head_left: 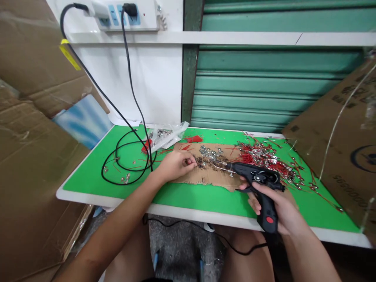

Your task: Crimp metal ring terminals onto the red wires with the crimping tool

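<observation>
My right hand is wrapped round the grip of a black soldering gun. Its thin metal tip points left over a scorched piece of cardboard. Close to that tip, my left hand is closed in a pinch; whatever is between its fingertips is too small to make out. Small silvery metal parts lie in a cluster on the cardboard just behind the tip. To the right is a tangled heap of red wires with metal pieces attached.
Black cables run from a power strip and coil on the green tabletop. A clear plastic bag of metal parts lies at the back, with a red wire bundle beside it. Cardboard boxes flank the table.
</observation>
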The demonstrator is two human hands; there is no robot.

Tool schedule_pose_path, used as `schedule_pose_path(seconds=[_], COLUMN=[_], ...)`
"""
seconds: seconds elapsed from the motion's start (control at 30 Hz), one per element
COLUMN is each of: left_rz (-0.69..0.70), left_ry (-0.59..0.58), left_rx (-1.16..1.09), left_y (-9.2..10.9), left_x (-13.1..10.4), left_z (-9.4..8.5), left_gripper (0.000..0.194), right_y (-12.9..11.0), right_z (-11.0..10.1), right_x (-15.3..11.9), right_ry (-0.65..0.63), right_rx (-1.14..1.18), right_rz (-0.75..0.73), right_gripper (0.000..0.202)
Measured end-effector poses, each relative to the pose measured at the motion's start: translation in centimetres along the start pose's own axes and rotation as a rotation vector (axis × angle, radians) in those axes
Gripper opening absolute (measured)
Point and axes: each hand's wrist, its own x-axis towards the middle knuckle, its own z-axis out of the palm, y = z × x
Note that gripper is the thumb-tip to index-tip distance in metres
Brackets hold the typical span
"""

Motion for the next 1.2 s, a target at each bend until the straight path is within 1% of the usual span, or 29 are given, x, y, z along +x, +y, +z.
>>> schedule_pose_path(seconds=[0.1,0.3,0.5,0.63,0.87,1.1,1.2], left_rz=[0.005,-0.001,0.022,0.049,0.038,0.052,0.056], left_ry=[0.005,0.016,0.049,0.060,0.045,0.066,0.072], left_rx=[-0.031,0.003,-0.003,-0.012,-0.047,0.012,0.041], left_y=[0.4,0.1,-0.2,-0.5,-0.4,-0.5,-0.6], left_x=[-0.1,0.1,0.0,0.0,0.0,0.1,0.1], left_z=[0.4,1.2,1.5,1.7,1.6,1.9,2.1], left_gripper=[0.008,0.008,0.010,0.011,0.007,0.007,0.009], right_y=[-0.1,0.0,0.0,-0.1,-0.1,-0.2,-0.5], right_z=[0.4,0.8,0.7,0.7,0.9,0.9,1.1], right_x=[0.2,0.3,0.2,0.2,0.1,0.0,-0.1], right_ry=[-0.012,0.000,0.003,0.008,0.017,0.025,0.034], right_rx=[-0.084,-0.169,-0.184,-0.175,-0.214,-0.233,-0.245], right_rz=[0.063,0.073,0.068,0.078,0.106,0.114,0.138], right_gripper=[0.046,0.049,0.047,0.051,0.054,0.053,0.054])
